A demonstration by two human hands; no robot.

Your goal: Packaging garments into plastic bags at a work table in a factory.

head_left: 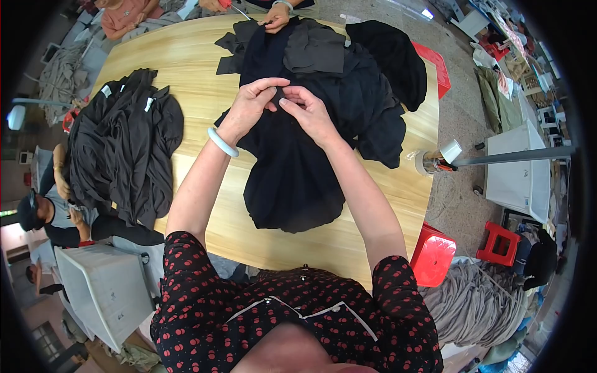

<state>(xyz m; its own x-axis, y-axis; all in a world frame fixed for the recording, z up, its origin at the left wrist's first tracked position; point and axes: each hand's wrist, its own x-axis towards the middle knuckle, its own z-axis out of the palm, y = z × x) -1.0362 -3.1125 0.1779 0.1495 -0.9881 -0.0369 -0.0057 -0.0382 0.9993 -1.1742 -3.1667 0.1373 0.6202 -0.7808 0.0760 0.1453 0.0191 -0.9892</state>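
A black garment point(294, 186) lies spread on the table in front of me, its lower part toward my body. Raised over its upper part, my left hand point(250, 107) and my right hand point(311, 115) are close together, thumbs and fingers pinching a small fold of the dark cloth between them. What exactly the fold is, my fingers partly hide. A pale bangle point(222, 143) circles my left wrist. Beyond my hands, more black garments point(385, 62) are heaped, with a dark grey folded piece point(314, 46) on top.
Another pile of black garments point(124, 143) covers the left of the wooden table point(205, 56). Across the far edge, a co-worker's hand point(275, 17) touches the cloth. A container of tools point(429, 163) stands at the right edge. Red stools point(433, 253) and a white bin point(519, 171) are to the right.
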